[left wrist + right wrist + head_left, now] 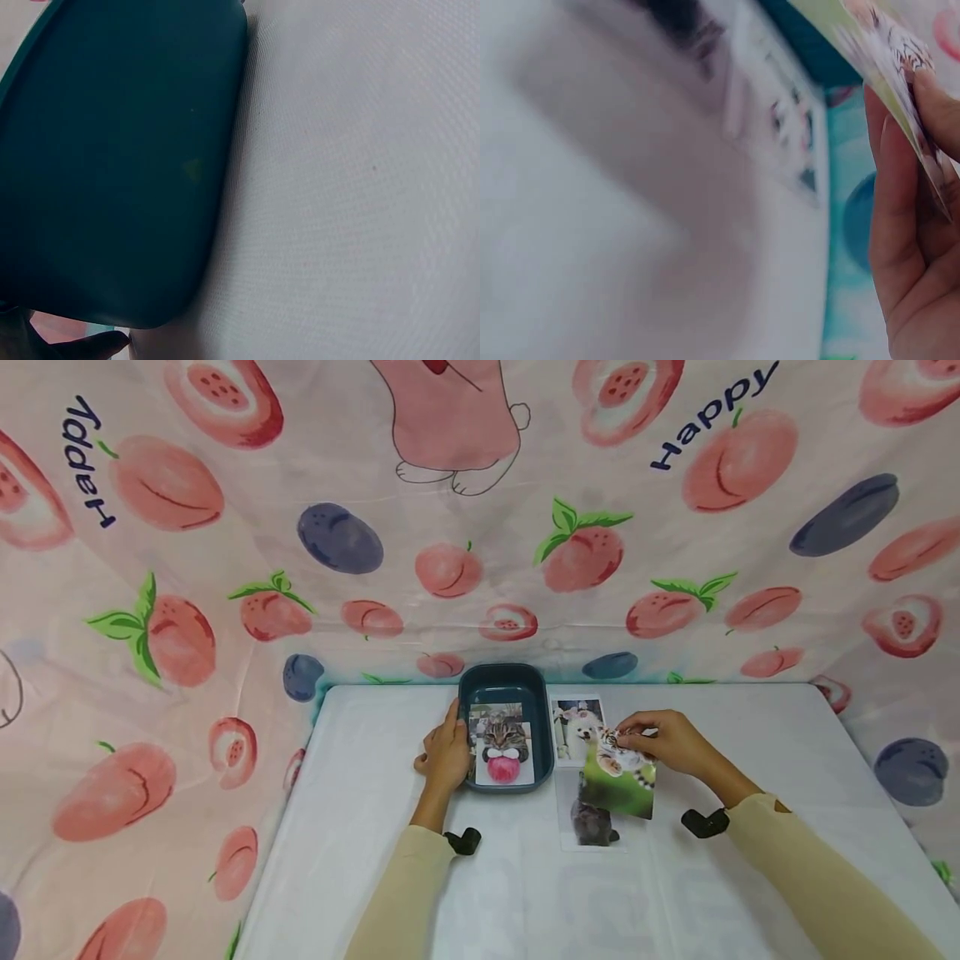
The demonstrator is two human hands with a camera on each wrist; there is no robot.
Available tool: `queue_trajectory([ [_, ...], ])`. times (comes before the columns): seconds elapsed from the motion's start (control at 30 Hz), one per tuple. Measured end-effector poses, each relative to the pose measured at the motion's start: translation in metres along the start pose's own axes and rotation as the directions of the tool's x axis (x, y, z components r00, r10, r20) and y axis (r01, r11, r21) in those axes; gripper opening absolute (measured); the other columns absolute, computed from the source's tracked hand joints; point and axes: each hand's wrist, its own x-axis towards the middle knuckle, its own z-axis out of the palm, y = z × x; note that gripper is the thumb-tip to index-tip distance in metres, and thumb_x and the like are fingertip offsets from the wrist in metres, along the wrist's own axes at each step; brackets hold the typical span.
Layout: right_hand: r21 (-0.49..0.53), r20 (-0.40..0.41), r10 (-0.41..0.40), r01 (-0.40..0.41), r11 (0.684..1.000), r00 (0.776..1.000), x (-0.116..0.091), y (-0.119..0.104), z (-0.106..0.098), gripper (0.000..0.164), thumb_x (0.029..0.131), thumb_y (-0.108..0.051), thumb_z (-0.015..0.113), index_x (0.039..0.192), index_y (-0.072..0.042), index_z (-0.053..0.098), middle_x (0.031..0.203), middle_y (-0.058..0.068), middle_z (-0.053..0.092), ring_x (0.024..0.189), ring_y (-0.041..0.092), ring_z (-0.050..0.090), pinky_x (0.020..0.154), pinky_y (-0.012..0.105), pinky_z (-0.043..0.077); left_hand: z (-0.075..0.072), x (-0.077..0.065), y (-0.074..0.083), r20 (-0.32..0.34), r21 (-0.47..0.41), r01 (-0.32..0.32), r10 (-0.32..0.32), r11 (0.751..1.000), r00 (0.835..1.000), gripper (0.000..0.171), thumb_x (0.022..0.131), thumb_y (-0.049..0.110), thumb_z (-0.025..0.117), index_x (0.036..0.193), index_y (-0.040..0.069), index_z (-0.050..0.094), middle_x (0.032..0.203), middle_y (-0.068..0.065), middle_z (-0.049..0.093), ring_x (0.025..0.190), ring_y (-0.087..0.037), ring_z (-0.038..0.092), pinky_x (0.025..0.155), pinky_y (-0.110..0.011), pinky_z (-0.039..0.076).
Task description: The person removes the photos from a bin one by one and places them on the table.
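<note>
You look partway through: a tabby cat photo (504, 739) already lies inside the dark teal tray (501, 682), while the white dog photo (567, 728) at the tray's 3 o'clock and the partly covered grey animal photo (588, 827) toward its 4 o'clock lie outside on the white tabletop (367, 777). Your right hand (670, 740) pinches the tiger photo (621, 785) between thumb and fingers, above those two. Your left hand (446, 750) touches the tray at 9 o'clock; whether its fingers grip the rim, I cannot tell
</note>
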Motion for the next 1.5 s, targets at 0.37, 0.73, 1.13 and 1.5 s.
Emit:
queue_trajectory([
  [0.37, 0.004, 0.042, 0.08, -0.08, 0.997, 0.996, -0.026, 0.043, -0.015, 0.026, 0.095, -0.029, 0.073, 0.113, -0.01, 0.075, 0.089, 0.009, 0.068, 0.06, 0.014, 0.057, 0.055, 0.032, 0.05, -0.002, 0.001, 0.001, -0.007, -0.001, 0.0, 0.0, 1.0, 1.0, 0.049, 0.111, 0.045, 0.028, 0.16, 0.044, 0.028, 0.158, -0.002, 0.047, 0.146, -0.036, 0.027, 0.103, -0.068, 0.007],
  [0.73, -0.025, 0.098, 0.107, -0.105, 0.994, 0.99, -0.033, 0.07, -0.013, 0.026, 0.093, -0.029, 0.076, 0.111, -0.011, 0.077, 0.087, 0.007, 0.069, 0.057, 0.012, 0.056, 0.053, 0.031, 0.05, -0.004, 0.001, 0.0, 0.006, 0.012, -0.001, 0.0, 1.0, 1.0, 0.05, 0.11, 0.045, 0.026, 0.16, 0.044, 0.027, 0.158, -0.003, 0.047, 0.147, -0.037, 0.026, 0.104, -0.069, 0.007],
  [1.13, -0.198, 0.039, -0.019, 0.026, 0.98, 0.999, -0.029, 0.07, 0.001, 0.016, 0.089, -0.025, 0.08, 0.102, -0.016, 0.079, 0.08, -0.007, 0.07, 0.057, 0.005, 0.051, 0.055, 0.026, 0.045, -0.003, 0.0, 0.0, 0.01, -0.001, -0.007, 0.007, 1.0, 1.0, 0.049, 0.11, 0.047, 0.027, 0.159, 0.049, 0.026, 0.158, 0.001, 0.047, 0.147, -0.035, 0.027, 0.104, -0.068, 0.007],
  [1.5, -0.246, 0.001, -0.004, 0.004, 0.969, 1.0, -0.032, 0.066, 0.009, 0.014, 0.086, -0.023, 0.083, 0.098, -0.019, 0.079, 0.087, -0.007, 0.071, 0.07, 0.004, 0.054, 0.062, 0.024, 0.047, -0.001, 0.001, -0.002, 0.01, 0.003, -0.005, 0.005, 1.0, 1.0, 0.05, 0.11, 0.045, 0.027, 0.16, 0.045, 0.026, 0.158, -0.001, 0.047, 0.146, -0.037, 0.026, 0.102, -0.067, 0.008],
])
